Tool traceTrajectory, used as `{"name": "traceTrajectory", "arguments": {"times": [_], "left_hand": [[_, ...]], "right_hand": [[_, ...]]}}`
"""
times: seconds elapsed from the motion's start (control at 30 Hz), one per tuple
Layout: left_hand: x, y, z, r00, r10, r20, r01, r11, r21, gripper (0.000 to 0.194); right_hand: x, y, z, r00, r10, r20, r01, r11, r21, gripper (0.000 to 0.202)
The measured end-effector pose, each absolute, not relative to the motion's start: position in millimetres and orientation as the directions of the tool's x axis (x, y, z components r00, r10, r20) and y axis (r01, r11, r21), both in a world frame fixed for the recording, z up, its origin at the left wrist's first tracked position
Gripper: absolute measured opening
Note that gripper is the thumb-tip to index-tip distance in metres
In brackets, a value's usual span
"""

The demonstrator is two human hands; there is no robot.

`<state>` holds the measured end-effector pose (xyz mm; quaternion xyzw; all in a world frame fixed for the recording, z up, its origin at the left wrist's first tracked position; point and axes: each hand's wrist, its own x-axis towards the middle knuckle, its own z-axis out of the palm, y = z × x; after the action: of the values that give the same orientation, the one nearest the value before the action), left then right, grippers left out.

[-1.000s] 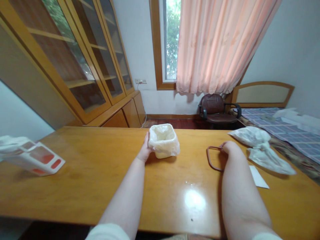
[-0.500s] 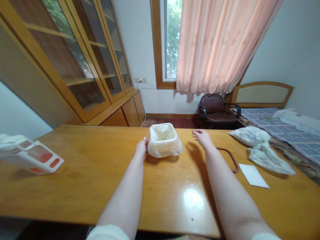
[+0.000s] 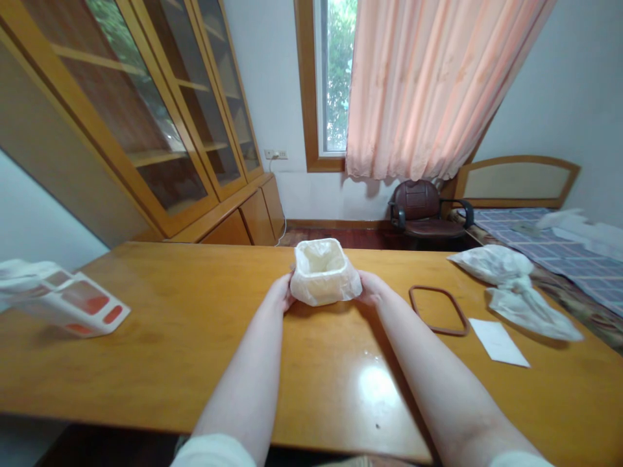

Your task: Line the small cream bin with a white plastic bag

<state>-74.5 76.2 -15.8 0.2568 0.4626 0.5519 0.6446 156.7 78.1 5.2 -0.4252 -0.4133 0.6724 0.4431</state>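
In the head view my left hand (image 3: 282, 291) and right hand (image 3: 371, 288) stand apart, one on each side of the pale bin (image 3: 319, 261), at the centre of the frame on the wooden table (image 3: 195, 344). Both touch the white plastic liner (image 3: 325, 290) folded over its rim; my fingertips are partly hidden, so I cannot tell how firmly either hand is closed. Right of centre lies a brown rounded frame (image 3: 448, 333), near a white sheet (image 3: 499, 342). A knotted white bag (image 3: 518, 283) lies beyond at the right, a white-and-red container (image 3: 90, 303) at the far left
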Motion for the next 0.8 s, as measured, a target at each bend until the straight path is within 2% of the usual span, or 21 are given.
{"name": "traceTrajectory", "arguments": {"times": [0.17, 0.3, 0.47, 0.67, 0.8], "left_hand": [[-79, 75, 3, -0.240, 0.963, -0.124, -0.462, -0.001, 0.887, 0.030], [-82, 76, 24, -0.329, 0.944, -0.022, -0.407, -0.121, 0.905, 0.030], [-92, 84, 55, -0.377, 0.926, 0.006, -0.331, -0.141, 0.933, 0.025], [-99, 89, 97, -0.335, 0.940, 0.062, -0.313, -0.173, 0.934, 0.027], [-102, 79, 113, -0.276, 0.950, 0.143, -0.307, -0.229, 0.924, 0.033]], "right_hand": [[170, 88, 8, 0.012, 0.995, -0.098, -0.236, -0.093, -0.967, 0.032], [182, 89, 24, 0.108, 0.994, 0.011, -0.184, 0.031, -0.982, 0.040], [186, 82, 46, 0.183, 0.962, 0.201, 0.005, 0.204, -0.979, 0.041], [186, 77, 60, 0.202, 0.930, 0.309, -0.065, 0.327, -0.943, 0.051], [190, 73, 70, 0.222, 0.903, 0.369, -0.054, 0.389, -0.920, 0.048]]}}
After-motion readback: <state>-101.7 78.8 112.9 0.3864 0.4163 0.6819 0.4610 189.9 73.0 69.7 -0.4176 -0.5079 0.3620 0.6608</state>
